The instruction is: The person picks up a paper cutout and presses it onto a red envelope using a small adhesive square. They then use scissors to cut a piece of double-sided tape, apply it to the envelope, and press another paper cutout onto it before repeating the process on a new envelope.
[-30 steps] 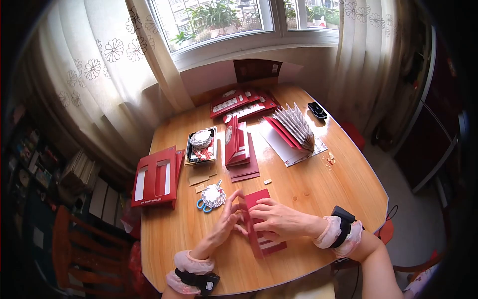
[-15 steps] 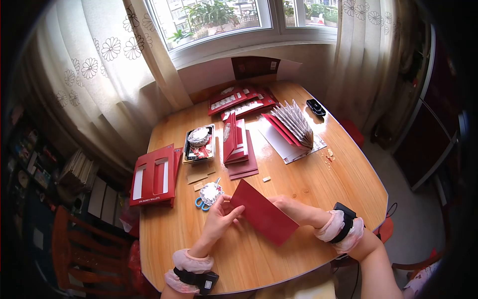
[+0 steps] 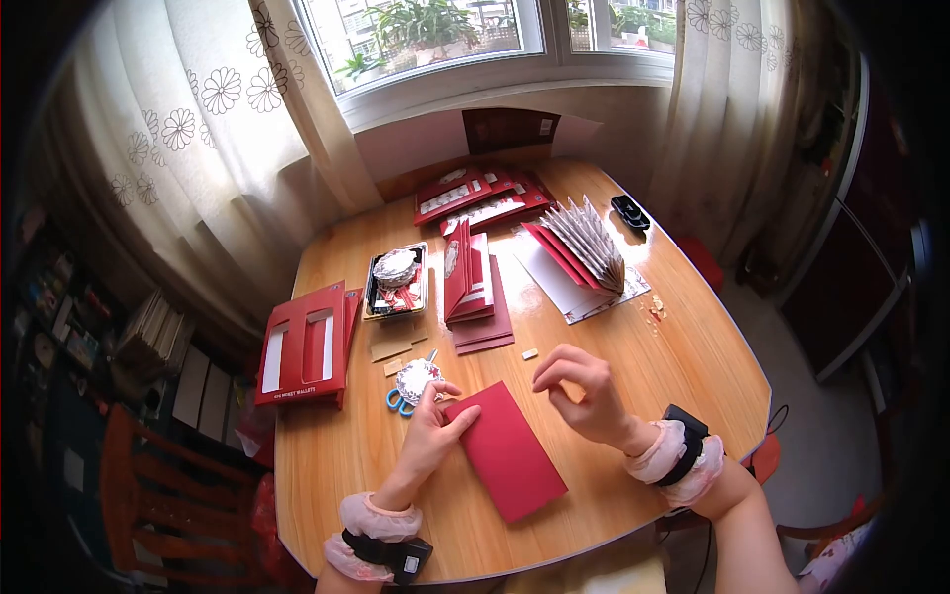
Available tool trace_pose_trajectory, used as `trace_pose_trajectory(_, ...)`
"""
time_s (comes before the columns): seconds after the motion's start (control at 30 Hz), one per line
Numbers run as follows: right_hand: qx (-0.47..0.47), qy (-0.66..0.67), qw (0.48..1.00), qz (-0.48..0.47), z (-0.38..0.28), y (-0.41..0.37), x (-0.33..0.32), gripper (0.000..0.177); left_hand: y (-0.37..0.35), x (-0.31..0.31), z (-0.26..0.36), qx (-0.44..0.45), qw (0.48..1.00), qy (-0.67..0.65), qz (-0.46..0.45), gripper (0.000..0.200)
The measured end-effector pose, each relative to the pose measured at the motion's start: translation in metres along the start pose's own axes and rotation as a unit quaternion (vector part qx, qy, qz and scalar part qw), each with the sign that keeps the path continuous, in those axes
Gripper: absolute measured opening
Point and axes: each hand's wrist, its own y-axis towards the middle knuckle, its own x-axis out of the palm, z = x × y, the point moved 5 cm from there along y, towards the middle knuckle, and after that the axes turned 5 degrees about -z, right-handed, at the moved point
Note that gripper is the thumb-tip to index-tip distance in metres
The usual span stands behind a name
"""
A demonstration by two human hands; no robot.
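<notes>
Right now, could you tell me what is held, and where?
The left hand holds the red envelope at its far left corner; the right hand seems empty.

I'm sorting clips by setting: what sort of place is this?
Probably a room at home, used for paper craft: a wooden table beside a curtained window, red wallet packs spread over it, and a red card under the left hand.

My left hand presses its fingertips flat on the red envelope at its left edge. My right hand hovers just right of the envelope, fingers curled. Whether they pinch anything is unclear. The blue-handled scissors lie just left of the envelope.
</notes>
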Motion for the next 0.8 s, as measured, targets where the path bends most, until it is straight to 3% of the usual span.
trace_pose_trajectory(0.1, -0.101, -0.022, 0.98, -0.168, -0.009, -0.006, 0.024, 0.019, 0.001, 0.001, -0.006, 0.016, 0.999, 0.047, -0.017, 0.039)
trace_pose_trajectory(0.13, -0.1, -0.021, 0.981, -0.167, -0.009, -0.009, 0.028, 0.019, 0.001, 0.0, -0.007, 0.014, 0.999, 0.047, -0.017, 0.039)
trace_pose_trajectory(0.2, -0.148, -0.102, 0.94, -0.29, -0.013, -0.018, 0.05, 0.02, 0.001, 0.0, -0.007, 0.019, 0.997, 0.079, -0.02, 0.043)
trace_pose_trajectory(0.23, -0.123, -0.102, 0.934, -0.321, -0.008, -0.022, 0.055, 0.027, 0.001, 0.0, -0.01, 0.018, 0.997, 0.079, -0.021, 0.043)
trace_pose_trajectory(0.3, -0.104, -0.104, 0.935, -0.322, -0.004, -0.025, 0.057, 0.03, 0.0, -0.004, -0.004, 0.077, 0.972, 0.219, 0.047, 0.038)
trace_pose_trajectory(0.33, -0.086, -0.105, 0.937, -0.323, -0.001, -0.024, 0.057, 0.034, 0.0, -0.005, -0.002, 0.077, 0.972, 0.218, 0.047, 0.038)
trace_pose_trajectory(0.4, -0.077, -0.112, 0.931, -0.34, 0.002, -0.025, 0.056, 0.036, -0.007, -0.003, 0.033, 0.17, 0.867, 0.45, 0.13, 0.029)
trace_pose_trajectory(0.47, -0.067, -0.12, 0.925, -0.356, 0.004, -0.026, 0.056, 0.039, -0.008, -0.012, 0.043, 0.165, 0.866, 0.441, 0.167, 0.023)
trace_pose_trajectory(0.53, -0.076, -0.115, 0.926, -0.351, 0.003, -0.026, 0.056, 0.037, -0.014, -0.023, 0.057, 0.186, 0.765, 0.561, 0.255, 0.024)
trace_pose_trajectory(0.57, -0.075, -0.115, 0.926, -0.35, 0.003, -0.026, 0.056, 0.037, -0.013, -0.031, 0.056, 0.175, 0.743, 0.586, 0.27, 0.028)
trace_pose_trajectory(0.67, -0.08, -0.115, 0.927, -0.348, 0.003, -0.026, 0.056, 0.037, -0.01, -0.053, 0.044, 0.096, 0.748, 0.589, 0.291, 0.039)
trace_pose_trajectory(0.8, -0.085, -0.117, 0.928, -0.343, 0.003, -0.026, 0.055, 0.038, -0.011, -0.046, 0.044, 0.078, 0.744, 0.61, 0.262, 0.05)
